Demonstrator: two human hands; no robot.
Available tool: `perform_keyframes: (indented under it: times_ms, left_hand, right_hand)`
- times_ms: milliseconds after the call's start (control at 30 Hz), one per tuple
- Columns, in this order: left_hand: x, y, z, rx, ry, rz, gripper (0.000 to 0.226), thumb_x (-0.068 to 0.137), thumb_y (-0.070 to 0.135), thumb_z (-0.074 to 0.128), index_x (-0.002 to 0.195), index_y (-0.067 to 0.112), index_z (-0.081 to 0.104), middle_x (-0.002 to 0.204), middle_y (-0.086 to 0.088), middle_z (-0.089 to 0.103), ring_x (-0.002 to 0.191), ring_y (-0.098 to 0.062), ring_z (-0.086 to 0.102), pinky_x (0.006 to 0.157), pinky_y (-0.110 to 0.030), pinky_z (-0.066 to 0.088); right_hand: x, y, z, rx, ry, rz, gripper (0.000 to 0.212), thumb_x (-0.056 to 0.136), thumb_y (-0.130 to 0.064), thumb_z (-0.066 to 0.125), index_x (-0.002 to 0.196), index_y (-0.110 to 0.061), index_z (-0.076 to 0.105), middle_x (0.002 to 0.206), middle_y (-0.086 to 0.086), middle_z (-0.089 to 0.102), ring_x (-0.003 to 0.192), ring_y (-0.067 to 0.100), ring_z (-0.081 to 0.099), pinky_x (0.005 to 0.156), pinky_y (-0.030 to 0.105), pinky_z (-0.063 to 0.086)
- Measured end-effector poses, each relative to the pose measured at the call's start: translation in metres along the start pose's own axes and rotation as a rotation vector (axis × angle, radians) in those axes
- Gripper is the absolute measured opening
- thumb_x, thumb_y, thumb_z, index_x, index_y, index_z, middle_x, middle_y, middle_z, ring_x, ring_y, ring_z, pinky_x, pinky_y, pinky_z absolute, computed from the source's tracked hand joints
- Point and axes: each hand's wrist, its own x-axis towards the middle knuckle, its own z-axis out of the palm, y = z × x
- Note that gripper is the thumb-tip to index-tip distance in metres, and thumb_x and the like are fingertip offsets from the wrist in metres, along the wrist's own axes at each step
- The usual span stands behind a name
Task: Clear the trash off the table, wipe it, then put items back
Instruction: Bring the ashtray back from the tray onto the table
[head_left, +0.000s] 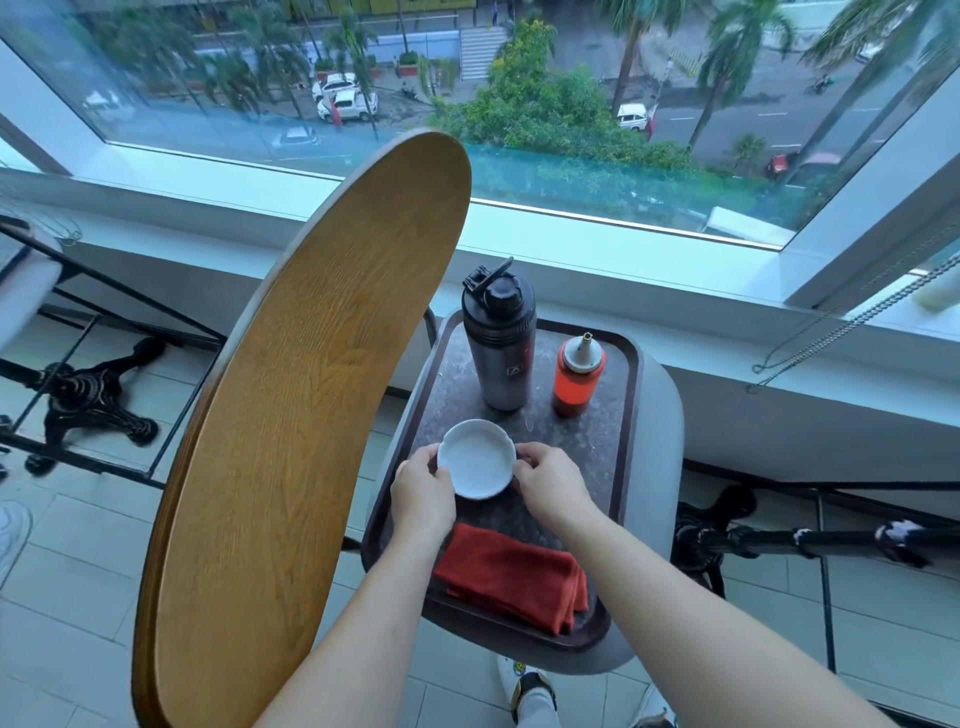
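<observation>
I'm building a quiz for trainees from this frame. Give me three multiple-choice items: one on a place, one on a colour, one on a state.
1. Where does the folded cloth lie?
A. On the near end of the dark rectangular tray
B. On the tiled floor
C. On the window sill

2. What colour is the squeeze bottle with the pale nozzle cap?
A. Green
B. Red
C. Yellow

3. What are both hands doing?
A. Hanging idle
B. Wringing the cloth
C. Holding the small white round dish by its rim

Answers:
1 A: the red cloth sits at the tray's near end.
2 B: its body is red, beside the tall dark grey flask.
3 C: the left hand and right hand grip opposite sides of the dish.
</observation>
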Motion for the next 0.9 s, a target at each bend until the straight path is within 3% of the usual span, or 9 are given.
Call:
perform_keyframes:
  times_ms: [133, 233, 367, 467, 633, 767, 900]
  left_hand:
    - [-0.007, 0.004, -0.003, -0.029, 0.014, -0.007, 0.032, 0.100, 0.019, 0.048, 0.128, 0.027, 0.063, 0.124, 0.002, 0.063, 0.109, -0.019, 0.061, 0.093, -0.040, 0.053]
    - [-0.015, 0.010, -0.007, -0.050, 0.003, -0.009, 0.032, 0.099, 0.018, 0.049, 0.127, 0.028, 0.061, 0.123, 0.002, 0.062, 0.105, -0.018, 0.061, 0.089, -0.038, 0.053]
    - [-0.033, 0.021, -0.022, -0.081, -0.021, 0.033, 0.030, 0.100, 0.018, 0.051, 0.127, 0.027, 0.060, 0.118, 0.008, 0.065, 0.105, -0.017, 0.062, 0.082, -0.034, 0.051]
    - [-0.048, 0.031, -0.036, -0.113, -0.052, 0.062, 0.026, 0.099, 0.018, 0.054, 0.122, 0.029, 0.060, 0.109, 0.014, 0.065, 0.104, -0.017, 0.065, 0.087, -0.039, 0.056]
    - [-0.070, 0.050, -0.056, -0.134, -0.112, 0.155, 0.022, 0.097, 0.017, 0.057, 0.110, 0.035, 0.054, 0.106, 0.017, 0.067, 0.108, -0.006, 0.064, 0.088, -0.029, 0.053]
    - [-0.093, 0.073, -0.076, -0.188, -0.137, 0.226, 0.021, 0.095, 0.023, 0.061, 0.112, 0.034, 0.060, 0.107, 0.009, 0.073, 0.105, -0.007, 0.068, 0.094, -0.038, 0.058]
    - [-0.122, 0.102, -0.098, -0.217, -0.157, 0.322, 0.021, 0.095, 0.023, 0.064, 0.112, 0.036, 0.062, 0.103, 0.011, 0.076, 0.102, -0.004, 0.071, 0.089, -0.033, 0.060]
  right_hand:
    - [-0.005, 0.001, 0.001, 0.056, 0.025, -0.004, 0.033, 0.086, -0.025, 0.056, 0.114, -0.027, 0.073, 0.103, -0.005, 0.074, 0.099, 0.018, 0.068, 0.091, 0.038, 0.055]
    - [-0.013, -0.004, -0.004, 0.046, 0.054, -0.021, 0.029, 0.091, -0.021, 0.057, 0.115, -0.026, 0.073, 0.106, -0.005, 0.073, 0.101, 0.017, 0.065, 0.086, 0.031, 0.051]
    - [-0.026, -0.010, -0.018, 0.048, 0.077, -0.051, 0.025, 0.092, -0.023, 0.059, 0.113, -0.026, 0.073, 0.102, -0.007, 0.073, 0.096, 0.016, 0.066, 0.085, 0.035, 0.054]
    - [-0.040, -0.017, -0.031, 0.022, 0.085, -0.091, 0.025, 0.092, -0.023, 0.060, 0.113, -0.026, 0.073, 0.102, -0.007, 0.073, 0.096, 0.015, 0.065, 0.078, 0.029, 0.048]
    - [-0.071, -0.035, -0.059, -0.078, 0.135, -0.182, 0.025, 0.093, -0.022, 0.056, 0.111, -0.027, 0.074, 0.098, -0.007, 0.073, 0.087, 0.012, 0.064, 0.066, 0.024, 0.043]
    - [-0.099, -0.050, -0.084, -0.116, 0.196, -0.268, 0.023, 0.094, -0.024, 0.056, 0.108, -0.026, 0.075, 0.101, -0.004, 0.069, 0.093, 0.016, 0.061, 0.083, 0.033, 0.050]
    - [-0.134, -0.064, -0.114, -0.144, 0.248, -0.334, 0.023, 0.097, -0.026, 0.053, 0.104, -0.022, 0.074, 0.102, -0.001, 0.064, 0.095, 0.016, 0.059, 0.086, 0.036, 0.049]
